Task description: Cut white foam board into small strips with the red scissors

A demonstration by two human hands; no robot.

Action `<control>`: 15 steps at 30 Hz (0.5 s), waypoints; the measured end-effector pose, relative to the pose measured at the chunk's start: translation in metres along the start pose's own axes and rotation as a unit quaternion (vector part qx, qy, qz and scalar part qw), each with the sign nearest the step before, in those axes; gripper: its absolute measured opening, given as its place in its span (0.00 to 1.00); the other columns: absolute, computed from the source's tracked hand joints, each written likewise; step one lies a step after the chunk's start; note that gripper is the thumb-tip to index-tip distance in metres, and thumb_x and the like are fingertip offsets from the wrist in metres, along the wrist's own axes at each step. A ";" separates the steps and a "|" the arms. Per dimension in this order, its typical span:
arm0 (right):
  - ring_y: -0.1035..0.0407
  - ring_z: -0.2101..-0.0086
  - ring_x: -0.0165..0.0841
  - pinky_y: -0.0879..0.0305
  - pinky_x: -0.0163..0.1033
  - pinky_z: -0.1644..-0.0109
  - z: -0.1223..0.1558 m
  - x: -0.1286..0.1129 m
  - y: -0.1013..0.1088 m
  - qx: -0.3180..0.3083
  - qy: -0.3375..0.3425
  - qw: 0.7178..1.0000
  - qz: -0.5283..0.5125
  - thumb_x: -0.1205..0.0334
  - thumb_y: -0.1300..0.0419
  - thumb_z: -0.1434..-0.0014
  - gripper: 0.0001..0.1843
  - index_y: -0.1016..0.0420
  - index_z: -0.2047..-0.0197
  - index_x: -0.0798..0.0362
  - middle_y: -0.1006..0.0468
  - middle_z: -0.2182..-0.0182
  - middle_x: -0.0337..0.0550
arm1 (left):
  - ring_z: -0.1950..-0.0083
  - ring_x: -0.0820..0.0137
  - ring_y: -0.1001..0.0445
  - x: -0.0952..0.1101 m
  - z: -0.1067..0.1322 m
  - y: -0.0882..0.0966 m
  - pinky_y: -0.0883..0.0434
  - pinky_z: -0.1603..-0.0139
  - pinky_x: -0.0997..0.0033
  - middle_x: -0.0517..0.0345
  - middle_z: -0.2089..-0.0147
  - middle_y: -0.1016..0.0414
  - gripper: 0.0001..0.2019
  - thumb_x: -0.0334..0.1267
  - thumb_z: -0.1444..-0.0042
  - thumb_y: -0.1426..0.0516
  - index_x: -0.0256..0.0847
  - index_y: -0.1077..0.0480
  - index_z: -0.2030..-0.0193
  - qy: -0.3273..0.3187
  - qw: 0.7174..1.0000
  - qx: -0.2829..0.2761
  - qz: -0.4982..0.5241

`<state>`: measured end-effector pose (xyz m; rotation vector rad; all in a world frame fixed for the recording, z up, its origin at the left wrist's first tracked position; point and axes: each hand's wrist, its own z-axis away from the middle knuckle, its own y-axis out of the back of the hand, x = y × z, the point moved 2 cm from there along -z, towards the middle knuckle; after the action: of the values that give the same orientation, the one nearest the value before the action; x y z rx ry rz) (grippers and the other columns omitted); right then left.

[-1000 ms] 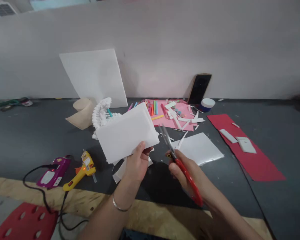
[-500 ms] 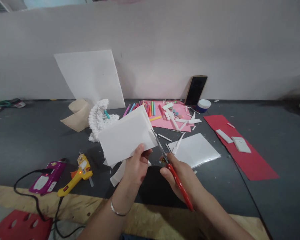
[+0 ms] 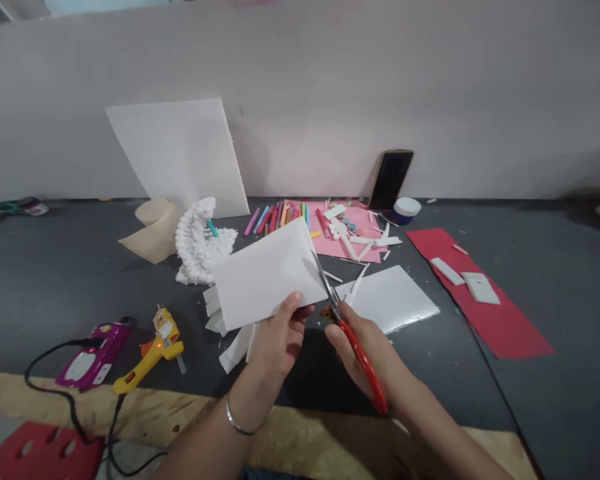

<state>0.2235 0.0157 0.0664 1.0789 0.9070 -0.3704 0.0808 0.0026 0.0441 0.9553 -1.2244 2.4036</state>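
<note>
A white sheet of paper [image 3: 265, 277], seemingly folded or doubled, is pinched at its lower edge by my left hand [image 3: 283, 337], thumb on top. My right hand [image 3: 367, 340] is wrapped round red-handled scissors [image 3: 363, 370]. Their blades lie along the sheet's right edge, slightly apart. White paper scraps [image 3: 237, 347] lie under the sheet, partly hidden by it. Behind my right hand a glossy white sheet [image 3: 393, 297] rests on the dark table.
A yellow glue gun [image 3: 153, 357] with its cord and a purple power box [image 3: 93, 360] lie at left. Felt pens [image 3: 275, 217], pink paper [image 3: 330, 250], a phone [image 3: 391, 180] and a jar [image 3: 407, 210] stand behind. Red card [image 3: 510, 327] lies at right.
The white sheet and my left hand have shifted a little to the right and down. The scissors have moved slightly with them, staying at the sheet's right edge.
</note>
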 end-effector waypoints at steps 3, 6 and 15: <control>0.27 0.72 0.44 0.36 0.43 0.69 -0.001 0.000 0.002 0.010 0.000 1.000 -0.006 0.40 0.54 0.39 0.22 0.36 0.57 0.49 0.24 0.74 0.46 | 0.68 0.72 0.22 -0.002 0.002 0.001 0.25 0.64 0.73 0.60 0.65 0.19 0.10 0.31 0.54 0.32 0.41 0.25 0.63 0.002 1.000 0.000 -0.014; 0.32 0.80 0.38 0.39 0.40 0.73 0.000 0.005 -0.005 0.008 -0.022 0.998 -0.060 0.35 0.54 0.38 0.23 0.38 0.62 0.47 0.30 0.80 0.38 | 0.68 0.71 0.21 -0.003 0.001 0.001 0.25 0.64 0.74 0.60 0.65 0.19 0.11 0.31 0.54 0.32 0.41 0.25 0.63 0.007 1.000 0.001 -0.009; 0.33 0.82 0.33 0.38 0.36 0.77 -0.002 0.007 -0.002 0.006 -0.012 0.992 -0.123 0.43 0.51 0.36 0.17 0.36 0.61 0.48 0.30 0.78 0.37 | 0.71 0.73 0.22 -0.004 0.003 -0.003 0.25 0.67 0.75 0.60 0.67 0.19 0.10 0.29 0.56 0.33 0.40 0.26 0.66 0.026 1.000 -0.003 -0.008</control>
<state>0.2253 0.0174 0.0591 0.9734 1.0194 -0.5924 0.0863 0.0023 0.0441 0.8924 -1.2006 2.3956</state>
